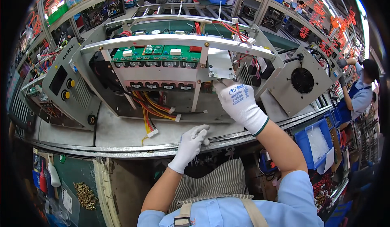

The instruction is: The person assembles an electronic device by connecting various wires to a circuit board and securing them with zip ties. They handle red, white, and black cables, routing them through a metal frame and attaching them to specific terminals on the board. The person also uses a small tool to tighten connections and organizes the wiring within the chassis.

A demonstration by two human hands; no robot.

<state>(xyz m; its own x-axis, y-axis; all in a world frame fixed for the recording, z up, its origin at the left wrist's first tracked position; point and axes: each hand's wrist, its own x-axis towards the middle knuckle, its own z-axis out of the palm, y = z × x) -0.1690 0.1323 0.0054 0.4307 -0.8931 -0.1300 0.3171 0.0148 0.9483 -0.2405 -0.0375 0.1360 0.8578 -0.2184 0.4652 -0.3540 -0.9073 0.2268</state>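
Note:
An open-frame electrical machine (134, 43) lies on the metal bench in front of me, with a green circuit board (156, 53) along its upper part. My right hand (239, 103), in a white glove, reaches into the frame. Its fingers are bent together at the lower edge of a silver metal plate (220, 65); the fingertips are partly hidden there. My left hand (190, 147), gloved too, is held curled near the bench's front edge, apart from the machine. What its fingers hold, if anything, cannot be made out. Yellow and red wires with a white connector (152, 133) hang from the machine.
Another grey machine (65, 86) with yellow knobs stands left. A panel with a round fan (302, 80) is at the right. Blue bins (319, 141) sit lower right, near a co-worker (359, 89). A pile of brass-coloured fasteners (85, 195) lies lower left by a white bottle (53, 174).

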